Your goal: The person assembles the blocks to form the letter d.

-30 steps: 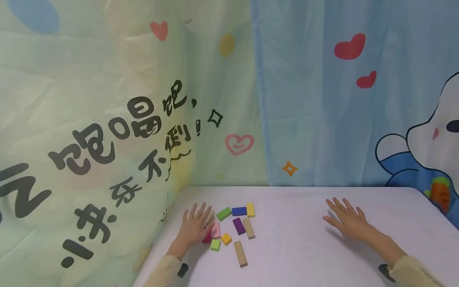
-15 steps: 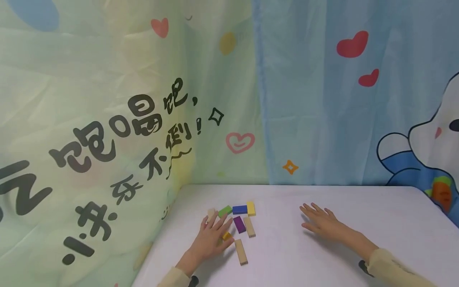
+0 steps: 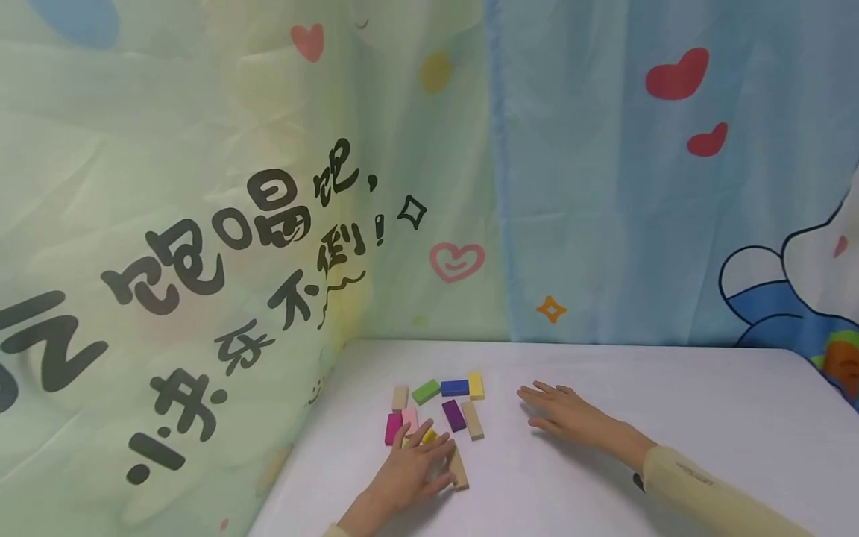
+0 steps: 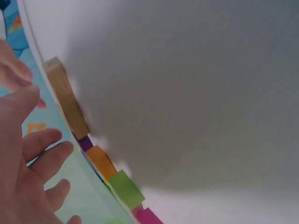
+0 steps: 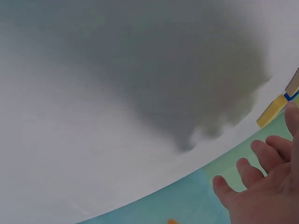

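On the near side of the loose cluster, left of the table's middle, lies a long plain wooden block (image 3: pixel 458 468), flat and partly covered by the left hand (image 3: pixel 409 473). It looks like bare wood, so it should be light, rigid, hardly slippery and hard to damage; thumb and fingertips across its narrow width, near the middle, would likely hold it best.

The left hand reaches over it from the near left, fingers spread and holding nothing; whether the thumb touches it I cannot tell. Just left of the wooden block, under that hand, are an orange block (image 4: pixel 101 162) and a light green block (image 4: pixel 126 189), with a pink block (image 3: pixel 410 421) and a magenta block (image 3: pixel 393 429) farther left. Beyond lie a purple block (image 3: pixel 453 415) and, at the far right, a yellow block (image 3: pixel 476 386).

The right hand (image 3: pixel 562 414) hangs well to the right, fingers extended, grasping nothing, above the white table (image 3: pixel 537 492).
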The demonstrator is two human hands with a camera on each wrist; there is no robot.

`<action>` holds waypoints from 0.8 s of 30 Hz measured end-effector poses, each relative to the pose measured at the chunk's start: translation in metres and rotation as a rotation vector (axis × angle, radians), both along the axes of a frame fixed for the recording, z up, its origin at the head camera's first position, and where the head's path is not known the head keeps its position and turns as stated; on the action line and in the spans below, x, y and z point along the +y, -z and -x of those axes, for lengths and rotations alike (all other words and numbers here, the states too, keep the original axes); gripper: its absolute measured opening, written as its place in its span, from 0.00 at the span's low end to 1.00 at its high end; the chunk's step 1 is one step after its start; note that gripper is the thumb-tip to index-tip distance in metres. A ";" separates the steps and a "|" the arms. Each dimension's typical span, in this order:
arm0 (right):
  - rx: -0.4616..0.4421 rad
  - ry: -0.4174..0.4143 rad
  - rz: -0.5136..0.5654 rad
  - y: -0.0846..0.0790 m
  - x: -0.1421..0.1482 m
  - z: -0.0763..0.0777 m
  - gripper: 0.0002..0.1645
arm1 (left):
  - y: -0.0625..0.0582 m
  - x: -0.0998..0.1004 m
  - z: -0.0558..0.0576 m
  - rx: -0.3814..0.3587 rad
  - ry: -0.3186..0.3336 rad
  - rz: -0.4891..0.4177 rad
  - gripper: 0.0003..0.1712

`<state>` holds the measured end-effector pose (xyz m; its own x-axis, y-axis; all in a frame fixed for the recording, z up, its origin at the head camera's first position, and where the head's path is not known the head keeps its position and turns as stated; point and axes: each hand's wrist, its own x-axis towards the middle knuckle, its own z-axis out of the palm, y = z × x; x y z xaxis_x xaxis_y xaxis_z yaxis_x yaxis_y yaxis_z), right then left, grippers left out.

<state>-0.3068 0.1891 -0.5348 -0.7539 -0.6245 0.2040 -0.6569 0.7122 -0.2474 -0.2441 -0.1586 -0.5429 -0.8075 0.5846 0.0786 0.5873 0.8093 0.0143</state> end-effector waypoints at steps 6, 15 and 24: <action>0.001 -0.057 -0.067 -0.004 -0.020 0.012 0.33 | 0.002 0.004 -0.007 -0.034 -0.009 -0.007 0.32; -0.121 -0.074 -0.123 -0.017 -0.054 0.020 0.35 | 0.006 0.003 -0.010 0.065 0.016 -0.002 0.31; -0.078 -0.140 -0.180 -0.014 -0.079 0.026 0.33 | 0.007 0.005 -0.008 0.100 0.032 0.035 0.29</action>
<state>-0.3325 0.1099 -0.5209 -0.6661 -0.7454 0.0248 -0.7367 0.6524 -0.1782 -0.2359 -0.1534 -0.5496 -0.7773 0.6140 0.1371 0.6102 0.7889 -0.0732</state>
